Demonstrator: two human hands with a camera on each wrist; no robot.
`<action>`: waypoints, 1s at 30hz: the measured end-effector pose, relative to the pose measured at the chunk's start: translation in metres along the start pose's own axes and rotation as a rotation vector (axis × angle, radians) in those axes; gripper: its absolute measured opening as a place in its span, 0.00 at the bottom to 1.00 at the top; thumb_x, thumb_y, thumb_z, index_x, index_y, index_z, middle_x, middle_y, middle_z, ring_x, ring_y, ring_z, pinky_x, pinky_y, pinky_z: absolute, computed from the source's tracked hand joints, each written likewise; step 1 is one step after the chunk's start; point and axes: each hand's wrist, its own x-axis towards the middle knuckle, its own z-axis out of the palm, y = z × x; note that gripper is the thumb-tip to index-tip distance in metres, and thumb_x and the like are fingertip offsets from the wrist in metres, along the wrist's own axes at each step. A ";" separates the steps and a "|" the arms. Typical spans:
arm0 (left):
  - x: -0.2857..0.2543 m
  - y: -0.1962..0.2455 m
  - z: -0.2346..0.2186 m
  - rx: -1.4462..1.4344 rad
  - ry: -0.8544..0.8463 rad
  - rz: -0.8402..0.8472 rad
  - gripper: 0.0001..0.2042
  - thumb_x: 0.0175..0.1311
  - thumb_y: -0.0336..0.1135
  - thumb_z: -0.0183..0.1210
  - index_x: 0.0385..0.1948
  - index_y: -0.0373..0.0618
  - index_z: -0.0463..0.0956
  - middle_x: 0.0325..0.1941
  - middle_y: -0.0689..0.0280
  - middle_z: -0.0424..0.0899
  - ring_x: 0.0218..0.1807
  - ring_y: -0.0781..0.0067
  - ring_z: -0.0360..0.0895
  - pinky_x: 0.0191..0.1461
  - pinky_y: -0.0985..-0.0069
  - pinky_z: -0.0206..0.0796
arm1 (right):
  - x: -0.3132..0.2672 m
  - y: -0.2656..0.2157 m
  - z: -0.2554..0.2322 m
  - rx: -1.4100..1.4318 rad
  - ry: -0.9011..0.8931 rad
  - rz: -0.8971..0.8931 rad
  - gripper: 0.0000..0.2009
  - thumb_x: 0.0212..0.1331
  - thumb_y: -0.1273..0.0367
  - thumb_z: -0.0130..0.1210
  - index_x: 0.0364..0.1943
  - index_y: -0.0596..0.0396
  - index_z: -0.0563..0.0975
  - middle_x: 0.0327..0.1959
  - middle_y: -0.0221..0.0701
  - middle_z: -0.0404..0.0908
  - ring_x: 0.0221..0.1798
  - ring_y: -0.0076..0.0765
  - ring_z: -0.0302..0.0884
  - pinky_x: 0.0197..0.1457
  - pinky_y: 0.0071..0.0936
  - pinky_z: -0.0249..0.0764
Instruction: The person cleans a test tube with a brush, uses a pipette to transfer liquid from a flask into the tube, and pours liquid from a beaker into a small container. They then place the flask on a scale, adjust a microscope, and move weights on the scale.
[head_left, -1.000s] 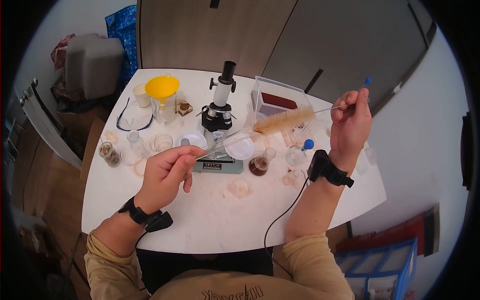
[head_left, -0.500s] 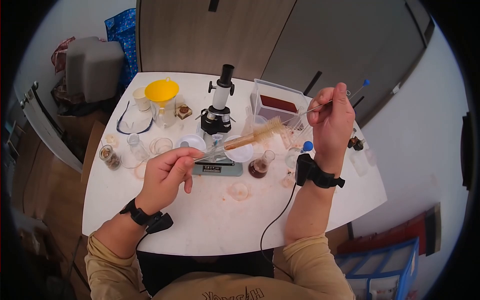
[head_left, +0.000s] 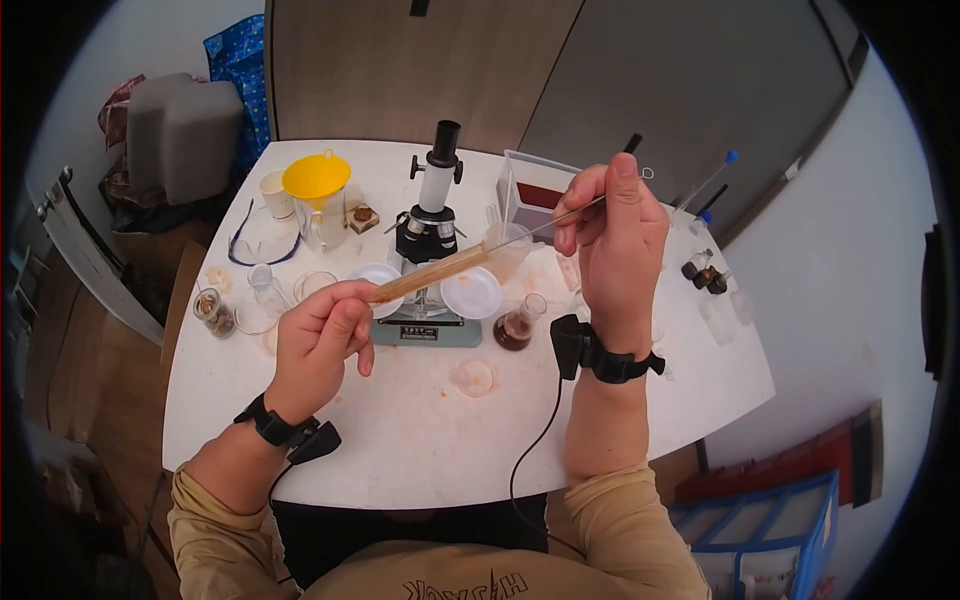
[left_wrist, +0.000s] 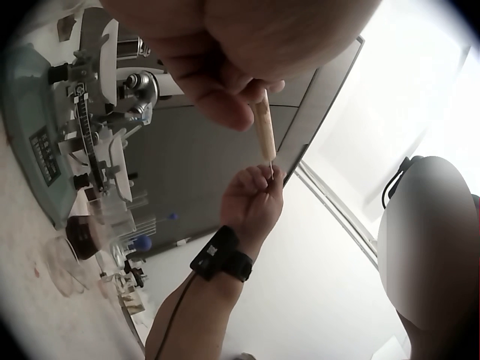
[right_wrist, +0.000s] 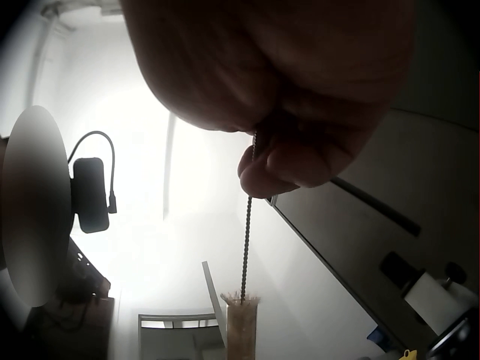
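Observation:
In the head view my left hand (head_left: 322, 345) grips the lower left end of a clear glass tube (head_left: 430, 275). The brush's tan bristles fill the tube, packed along its length. My right hand (head_left: 618, 250) pinches the brush's thin wire handle (head_left: 530, 232), up and to the right of the tube's mouth, with the wire's loop sticking out past the fingers. The right wrist view shows the twisted wire (right_wrist: 246, 247) running from the fingers to the bristles at the tube's mouth (right_wrist: 241, 301). In the left wrist view the filled tube (left_wrist: 264, 129) points toward the right hand (left_wrist: 253, 202).
A microscope (head_left: 433, 190) stands behind a green balance (head_left: 425, 333) with white pans. To the right are a flask of dark liquid (head_left: 520, 322) and a clear bin (head_left: 530, 190). Left stand a yellow funnel (head_left: 316, 177) on a jug, safety glasses (head_left: 262, 248) and a small jar (head_left: 212, 312).
My right hand has moved left and toward my left hand. The brush, outside the tube's mouth before, has slid down into the tube. My left hand has stayed nearly in place.

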 end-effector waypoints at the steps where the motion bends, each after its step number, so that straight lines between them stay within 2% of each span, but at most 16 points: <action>1: 0.000 0.000 0.000 -0.015 -0.003 -0.010 0.18 0.93 0.41 0.54 0.67 0.35 0.81 0.36 0.69 0.77 0.28 0.82 0.70 0.29 0.76 0.77 | -0.001 0.001 0.002 0.004 -0.003 -0.001 0.30 0.93 0.50 0.46 0.34 0.59 0.82 0.29 0.34 0.86 0.25 0.25 0.81 0.30 0.23 0.75; 3: -0.001 0.002 0.000 -0.028 -0.007 -0.022 0.18 0.93 0.41 0.54 0.67 0.35 0.81 0.36 0.68 0.77 0.27 0.81 0.71 0.29 0.76 0.77 | -0.003 0.002 0.005 -0.036 -0.098 0.011 0.30 0.93 0.51 0.46 0.35 0.60 0.84 0.30 0.34 0.87 0.26 0.24 0.81 0.32 0.23 0.76; 9: -0.003 0.003 0.001 -0.038 -0.045 -0.048 0.18 0.93 0.40 0.54 0.68 0.35 0.80 0.36 0.67 0.78 0.27 0.80 0.71 0.30 0.75 0.77 | -0.014 0.009 0.030 0.019 -0.213 0.096 0.30 0.93 0.52 0.46 0.36 0.62 0.85 0.31 0.32 0.87 0.29 0.23 0.83 0.36 0.22 0.77; 12: -0.002 0.003 0.002 -0.033 -0.019 -0.067 0.18 0.93 0.39 0.53 0.68 0.35 0.80 0.35 0.67 0.78 0.26 0.80 0.70 0.30 0.75 0.78 | -0.013 0.010 0.027 -0.012 -0.229 0.097 0.29 0.93 0.53 0.46 0.37 0.61 0.86 0.31 0.31 0.88 0.30 0.23 0.83 0.37 0.21 0.77; 16: -0.004 0.005 0.006 0.005 -0.085 -0.127 0.16 0.93 0.36 0.53 0.68 0.35 0.79 0.34 0.69 0.79 0.28 0.83 0.71 0.33 0.76 0.79 | -0.008 0.007 0.021 -0.045 -0.258 0.100 0.30 0.93 0.52 0.47 0.37 0.61 0.87 0.32 0.31 0.88 0.32 0.24 0.84 0.40 0.23 0.77; 18: -0.006 0.006 0.010 0.004 -0.119 -0.151 0.15 0.92 0.34 0.53 0.67 0.34 0.79 0.34 0.70 0.79 0.29 0.84 0.72 0.35 0.77 0.79 | -0.006 0.008 0.020 -0.062 -0.280 0.082 0.30 0.93 0.51 0.45 0.40 0.61 0.88 0.33 0.32 0.88 0.36 0.24 0.84 0.44 0.26 0.78; 19: -0.006 0.006 0.013 0.033 -0.162 -0.162 0.16 0.94 0.37 0.50 0.66 0.35 0.78 0.33 0.71 0.76 0.30 0.84 0.70 0.36 0.76 0.79 | -0.006 0.006 0.023 -0.062 -0.277 0.084 0.30 0.93 0.51 0.45 0.40 0.61 0.88 0.33 0.32 0.88 0.36 0.24 0.84 0.44 0.26 0.78; 21: -0.006 0.009 0.015 0.065 -0.207 -0.173 0.17 0.95 0.39 0.47 0.66 0.36 0.77 0.31 0.72 0.72 0.31 0.84 0.68 0.36 0.75 0.79 | -0.005 0.000 0.032 0.137 -0.124 0.239 0.30 0.93 0.48 0.43 0.38 0.57 0.84 0.31 0.30 0.84 0.39 0.30 0.84 0.48 0.31 0.79; 22: -0.006 0.012 0.016 0.062 -0.260 -0.191 0.18 0.95 0.40 0.45 0.65 0.36 0.77 0.31 0.73 0.70 0.31 0.84 0.66 0.37 0.76 0.79 | -0.004 0.005 0.032 0.138 -0.122 0.239 0.30 0.93 0.48 0.43 0.38 0.57 0.84 0.31 0.30 0.84 0.39 0.30 0.84 0.48 0.31 0.79; 24: -0.005 0.014 0.017 0.059 -0.316 -0.213 0.19 0.96 0.42 0.43 0.64 0.35 0.77 0.30 0.74 0.67 0.31 0.84 0.65 0.37 0.76 0.79 | -0.002 0.020 0.027 0.565 -0.129 0.231 0.30 0.93 0.47 0.41 0.34 0.52 0.77 0.30 0.28 0.78 0.40 0.36 0.83 0.51 0.34 0.78; 25: -0.006 0.014 0.018 0.053 -0.323 -0.213 0.19 0.96 0.43 0.43 0.64 0.35 0.77 0.30 0.74 0.66 0.31 0.84 0.64 0.37 0.76 0.79 | -0.002 0.024 0.026 0.565 -0.125 0.231 0.30 0.93 0.47 0.41 0.34 0.52 0.77 0.30 0.28 0.78 0.40 0.36 0.83 0.51 0.34 0.78; 27: -0.007 0.013 0.020 0.049 -0.334 -0.217 0.20 0.96 0.44 0.42 0.64 0.36 0.76 0.30 0.75 0.65 0.30 0.83 0.63 0.37 0.76 0.78 | -0.004 0.030 0.025 0.915 -0.263 0.259 0.29 0.93 0.47 0.40 0.30 0.49 0.70 0.29 0.27 0.73 0.42 0.40 0.82 0.53 0.35 0.77; 28: -0.008 0.012 0.020 0.027 -0.327 -0.217 0.20 0.96 0.44 0.42 0.63 0.36 0.76 0.30 0.75 0.65 0.30 0.83 0.62 0.36 0.76 0.78 | -0.006 0.027 0.029 0.917 -0.258 0.257 0.29 0.93 0.47 0.40 0.30 0.49 0.70 0.29 0.27 0.73 0.42 0.40 0.82 0.53 0.35 0.77; 30: -0.008 0.011 0.020 0.008 -0.320 -0.221 0.20 0.96 0.44 0.42 0.63 0.36 0.75 0.30 0.75 0.64 0.30 0.83 0.62 0.36 0.75 0.78 | -0.008 0.016 0.041 0.662 -0.066 0.304 0.30 0.93 0.47 0.40 0.31 0.51 0.73 0.30 0.28 0.76 0.40 0.37 0.81 0.52 0.35 0.77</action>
